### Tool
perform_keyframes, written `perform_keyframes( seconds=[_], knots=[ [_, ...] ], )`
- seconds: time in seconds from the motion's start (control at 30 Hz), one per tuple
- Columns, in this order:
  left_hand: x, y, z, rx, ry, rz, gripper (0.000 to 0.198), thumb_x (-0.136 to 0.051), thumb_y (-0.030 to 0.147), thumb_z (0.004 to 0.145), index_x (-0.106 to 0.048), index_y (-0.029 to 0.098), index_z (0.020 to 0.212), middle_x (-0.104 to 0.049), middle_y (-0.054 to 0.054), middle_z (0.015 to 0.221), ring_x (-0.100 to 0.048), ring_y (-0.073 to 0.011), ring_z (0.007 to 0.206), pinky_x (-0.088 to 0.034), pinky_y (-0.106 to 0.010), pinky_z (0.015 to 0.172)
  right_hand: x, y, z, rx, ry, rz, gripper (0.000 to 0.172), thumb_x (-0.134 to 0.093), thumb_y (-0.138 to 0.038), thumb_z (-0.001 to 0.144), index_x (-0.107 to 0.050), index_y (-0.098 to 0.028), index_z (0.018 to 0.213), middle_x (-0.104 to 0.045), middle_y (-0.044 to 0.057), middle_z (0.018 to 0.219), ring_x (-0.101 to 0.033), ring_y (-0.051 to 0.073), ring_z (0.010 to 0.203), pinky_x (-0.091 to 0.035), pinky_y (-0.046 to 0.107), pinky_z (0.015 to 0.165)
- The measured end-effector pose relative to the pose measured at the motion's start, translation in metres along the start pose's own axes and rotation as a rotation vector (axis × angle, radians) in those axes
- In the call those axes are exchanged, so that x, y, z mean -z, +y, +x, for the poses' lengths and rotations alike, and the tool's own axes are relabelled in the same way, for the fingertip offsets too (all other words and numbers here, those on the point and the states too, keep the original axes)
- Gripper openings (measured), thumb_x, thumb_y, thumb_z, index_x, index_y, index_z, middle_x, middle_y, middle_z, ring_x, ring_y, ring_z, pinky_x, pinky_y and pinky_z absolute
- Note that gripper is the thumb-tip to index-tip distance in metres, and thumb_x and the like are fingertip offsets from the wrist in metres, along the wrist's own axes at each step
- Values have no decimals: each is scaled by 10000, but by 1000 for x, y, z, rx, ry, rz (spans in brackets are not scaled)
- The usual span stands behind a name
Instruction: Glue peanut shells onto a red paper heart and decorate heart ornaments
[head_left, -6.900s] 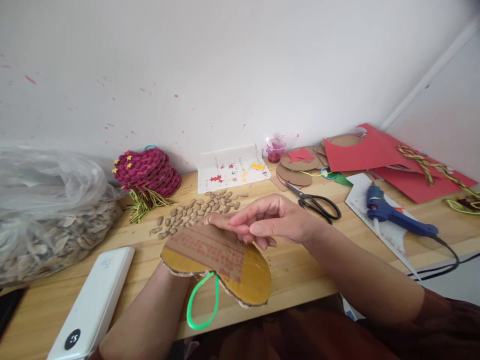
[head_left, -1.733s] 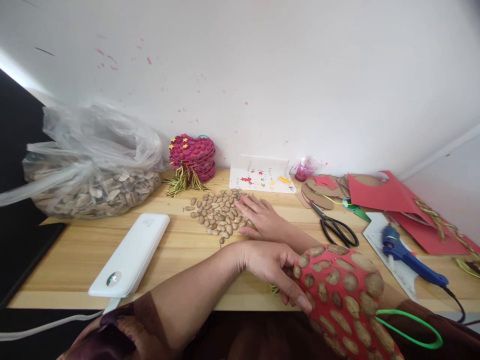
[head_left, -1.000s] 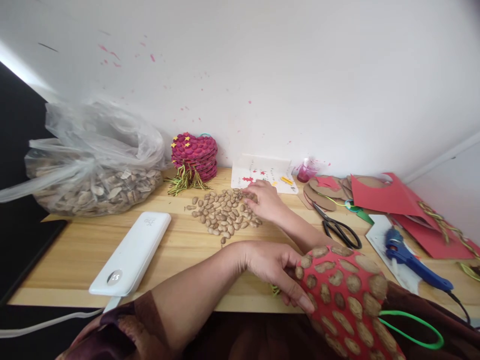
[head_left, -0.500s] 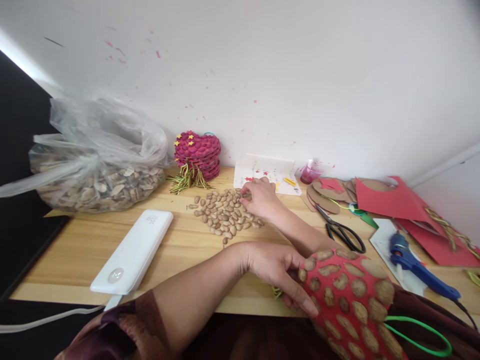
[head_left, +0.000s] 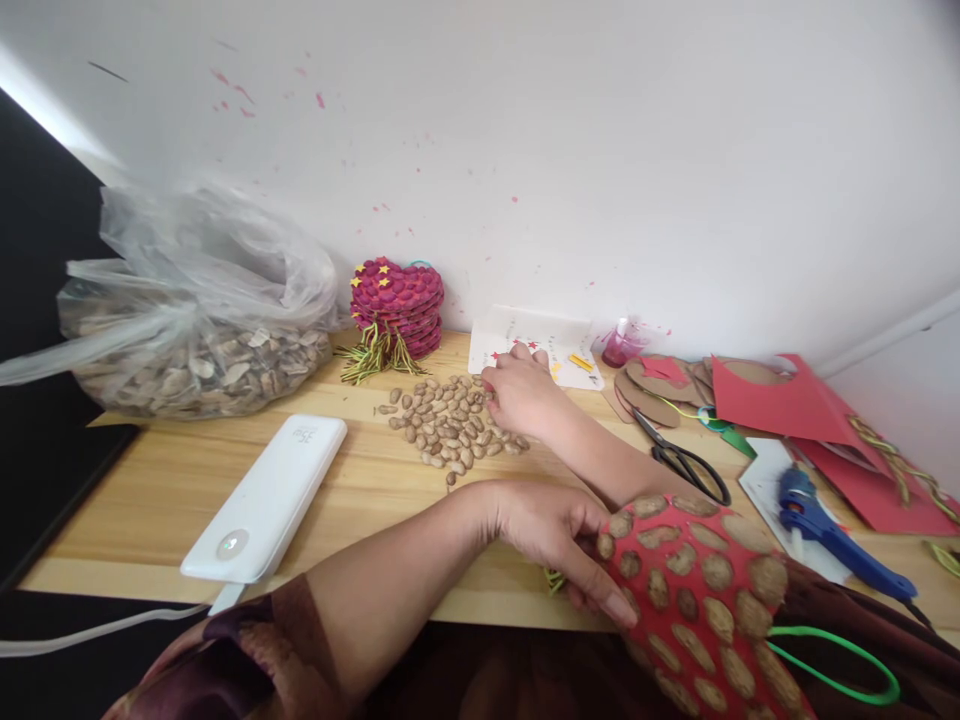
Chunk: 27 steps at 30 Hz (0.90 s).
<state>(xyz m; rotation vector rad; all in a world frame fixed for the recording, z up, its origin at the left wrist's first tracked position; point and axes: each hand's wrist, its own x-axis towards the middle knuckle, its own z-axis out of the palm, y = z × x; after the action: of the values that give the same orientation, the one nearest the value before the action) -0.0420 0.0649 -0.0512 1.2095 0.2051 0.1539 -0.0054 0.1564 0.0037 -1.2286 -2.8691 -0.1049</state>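
Observation:
My left hand [head_left: 559, 545] grips the edge of a red piece covered with rows of peanuts [head_left: 682, 600], its thumb lying on the front face. A green cord loop [head_left: 840, 665] hangs from the piece's right side, and a bit of yellow-green tassel [head_left: 554, 580] shows under my hand. Stretched across the table, my right hand [head_left: 525, 392] rests at the right edge of a pile of loose peanuts [head_left: 450, 425]. Its fingers are bent down and closed, and the fingertips are mostly hidden, so what they pinch cannot be made out.
A clear plastic bag of shells [head_left: 202, 370] and a white power bank [head_left: 266, 500] are on the left. Behind the pile stand stacked purple-red pieces with tassels [head_left: 397, 305] and a white card [head_left: 532, 330]. Scissors [head_left: 686, 465], red paper [head_left: 780, 400] and a blue glue gun [head_left: 832, 535] lie right.
My right hand has turned slightly and its fingers have shifted at the peanut pile's right edge. The left hand keeps its hold on the red piece, almost unmoved.

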Motion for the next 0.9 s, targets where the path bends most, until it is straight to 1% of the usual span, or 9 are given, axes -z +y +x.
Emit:
perform_keyframes(
  seconds=[0.2, 0.37, 0.47, 0.6, 0.77, 0.9],
  knots=[
    [-1, 0, 1, -34, 11, -24, 474, -1002, 371, 474, -785, 189, 854, -730, 20, 768, -661, -140, 666, -578, -221, 615, -4, 3, 4, -35, -23, 30, 199, -665, -285, 837, -751, -174, 978, -725, 180, 1098, -494, 373, 1133, -336, 478, 885],
    [-2, 1, 0, -63, 22, -15, 480, -1005, 386, 456, -792, 184, 837, -741, 10, 782, -664, -146, 656, -580, -232, 599, -2, 9, 4, -81, -3, 65, 159, -618, -266, 879, -740, -181, 936, -739, 168, 1072, -490, 379, 1159, -330, 489, 905],
    [-2, 2, 0, -59, 26, -20, 477, -1006, 379, 452, -793, 183, 831, -743, 9, 781, -662, -144, 654, -575, -231, 594, 0, 14, 4, -87, -17, 86, 163, -642, -271, 873, -742, -194, 976, -745, 154, 1105, -494, 376, 1167, -336, 475, 894],
    [-2, 2, 0, -46, 30, -48, 487, -1009, 356, 439, -794, 181, 839, -751, 15, 800, -659, -138, 660, -565, -228, 593, 0, 18, 3, -85, -47, 112, 214, -680, -277, 855, -752, -229, 1051, -743, 127, 1146, -500, 370, 1174, -343, 458, 880],
    [-1, 2, 1, -11, 11, -65, 467, -1011, 318, 448, -785, 180, 833, -744, 28, 783, -642, -118, 644, -551, -204, 588, -1, 16, 2, -92, -74, 145, 146, -713, -257, 834, -769, -224, 965, -751, 123, 1084, -511, 364, 1156, -344, 458, 883],
    [0, 2, 1, -9, 13, -59, 478, -1013, 348, 453, -777, 178, 833, -741, 28, 767, -643, -117, 646, -551, -199, 592, -6, 16, 1, -100, -41, 188, 135, -747, -264, 816, -766, -205, 937, -748, 143, 1079, -514, 373, 1155, -344, 471, 902]
  ],
)
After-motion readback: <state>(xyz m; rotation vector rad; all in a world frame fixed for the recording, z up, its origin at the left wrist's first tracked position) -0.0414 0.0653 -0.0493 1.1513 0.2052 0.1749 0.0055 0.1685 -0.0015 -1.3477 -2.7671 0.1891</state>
